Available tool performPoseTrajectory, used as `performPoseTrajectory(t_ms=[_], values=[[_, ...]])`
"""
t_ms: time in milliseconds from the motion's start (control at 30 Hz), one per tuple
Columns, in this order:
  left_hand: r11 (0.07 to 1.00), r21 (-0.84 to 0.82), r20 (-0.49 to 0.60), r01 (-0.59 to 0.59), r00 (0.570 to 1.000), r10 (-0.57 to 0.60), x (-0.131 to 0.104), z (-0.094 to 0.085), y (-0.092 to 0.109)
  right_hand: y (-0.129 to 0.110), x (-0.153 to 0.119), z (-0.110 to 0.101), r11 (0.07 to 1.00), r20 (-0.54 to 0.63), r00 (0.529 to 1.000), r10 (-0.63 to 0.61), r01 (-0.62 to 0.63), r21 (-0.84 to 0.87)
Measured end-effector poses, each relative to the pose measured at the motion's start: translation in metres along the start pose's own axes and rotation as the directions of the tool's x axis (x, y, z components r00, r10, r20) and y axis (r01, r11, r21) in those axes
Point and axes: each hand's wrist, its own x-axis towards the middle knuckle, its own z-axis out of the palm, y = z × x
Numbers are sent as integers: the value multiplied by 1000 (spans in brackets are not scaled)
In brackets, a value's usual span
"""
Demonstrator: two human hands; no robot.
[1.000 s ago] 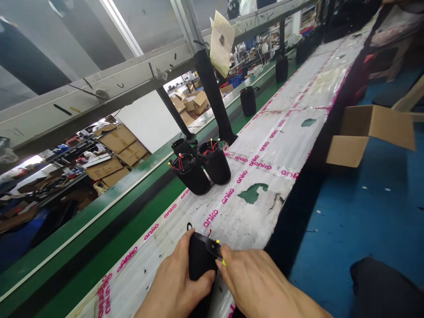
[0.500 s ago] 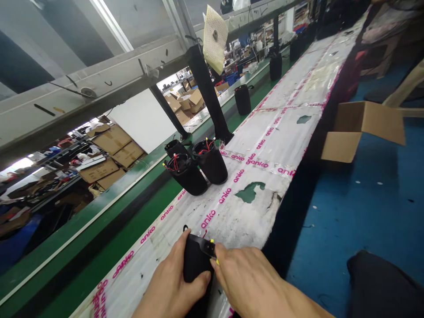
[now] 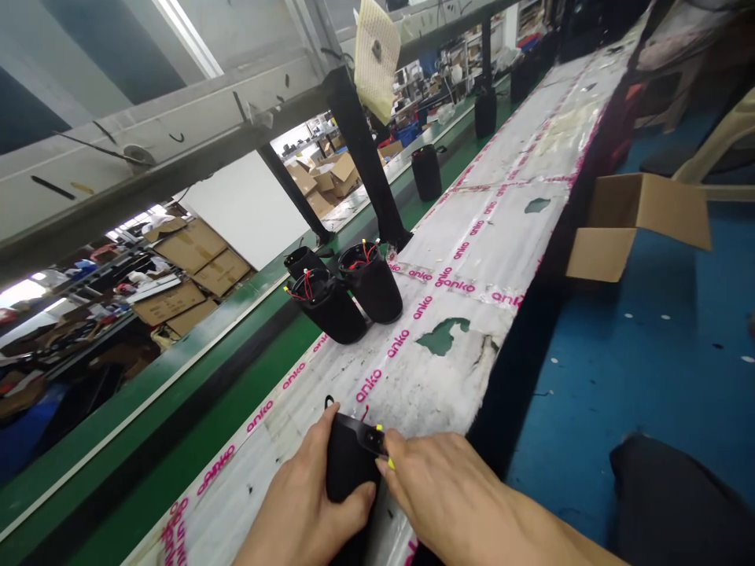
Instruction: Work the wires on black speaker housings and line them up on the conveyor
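Note:
My left hand [image 3: 318,487] is wrapped round a black cylindrical housing [image 3: 348,464] near the bottom of the view, thumb on its near side. At the housing's top right edge, my right hand [image 3: 436,479] is closed, its fingers pinched beside a small dark part with yellow connectors [image 3: 379,442]. What exactly those fingers hold is hidden. A short red wire sticks up at the housing's rim. Farther up the bench stand two black housings, one on the left [image 3: 335,310] and one on the right [image 3: 374,287], with red wires and yellow connectors at their open tops.
Another black housing [image 3: 300,263] stands behind those two, on the green conveyor [image 3: 230,385]. More [image 3: 426,173] stand farther along it. Dark posts [image 3: 369,157] rise beside the bench, covered in white sheet with pink tape [image 3: 477,275]. An open cardboard box [image 3: 602,251] is at right.
The view has shifted slightly, so the background sits a little more to the left. Both hands keep nearly the same hold at the black housing.

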Motion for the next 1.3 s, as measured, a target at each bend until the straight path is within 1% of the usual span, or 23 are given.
performPoseTrajectory(t_ms=[100, 200, 367, 400, 533, 567, 633, 700, 767, 833, 933, 967, 1033, 1100, 1133, 1167, 1200, 1267, 1300], values=[[1000, -18, 34, 16, 999, -15, 0, -3, 2, 0, 2, -1, 1000, -26, 999, -31, 31, 5], [1000, -12, 17, -11, 1000, 11, -1, -5, 4, 0, 2, -6, 997, -33, 998, -60, 61, 42], [999, 38, 5, -31, 1000, 30, -2, -3, 5, -2, -4, -11, 999, -20, 999, -36, 35, -41], [998, 46, 0, -34, 999, 34, -2, -2, 5, -2, -5, -12, 998, -19, 999, -40, 39, -56], [998, 59, 1, -27, 1000, 27, -3, 2, 4, -1, -5, -13, 987, -70, 988, -137, 130, -97], [998, 57, -1, -21, 1000, 21, -3, 2, 4, -1, -4, -12, 986, -77, 986, -146, 138, -95], [999, 54, -14, -8, 1000, 9, -3, 2, 4, 0, -2, -11, 991, -79, 991, -112, 106, -81], [999, 47, -15, -20, 1000, 20, -4, 1, 4, 1, -1, -9, 997, -86, 994, -67, 65, -30], [998, 39, -13, -42, 999, 43, -5, 0, 3, 1, 0, -7, 997, -86, 996, -31, 37, 63], [997, 32, -20, -67, 998, 67, -6, 0, 0, 1, -3, -4, 990, -84, 996, -17, 28, 135], [996, -7, -41, -88, 995, 88, -8, 2, -5, 0, -10, 2, 988, -108, 994, -10, 26, 151], [995, -29, -47, -93, 995, 92, -8, 3, -7, 0, -14, 4, 982, -131, 991, -8, 32, 185], [993, -86, -61, -86, 995, 81, -6, 5, -12, 2, -19, 6, 943, -218, 975, 38, 37, 330], [986, -150, -70, -70, 996, 60, -4, 8, -16, 5, -23, 4, 863, -313, 939, 145, 35, 504], [981, -181, -77, -66, 996, 53, -3, 9, -18, 6, -23, 3, 831, -328, 925, 189, 27, 555], [975, -212, -80, -67, 995, 51, -3, 9, -19, 6, -23, 2, 821, -320, 925, 207, 14, 571], [968, -240, -82, -71, 995, 53, -3, 10, -20, 6, -21, 2, 834, -291, 936, 198, -4, 552], [952, -297, -90, -74, 995, 50, -5, 9, -21, 2, -17, 4, 874, -196, 967, 162, -48, 484], [941, -330, -98, -71, 994, 41, -6, 8, -21, -1, -14, 6, 883, -160, 975, 152, -62, 465]])
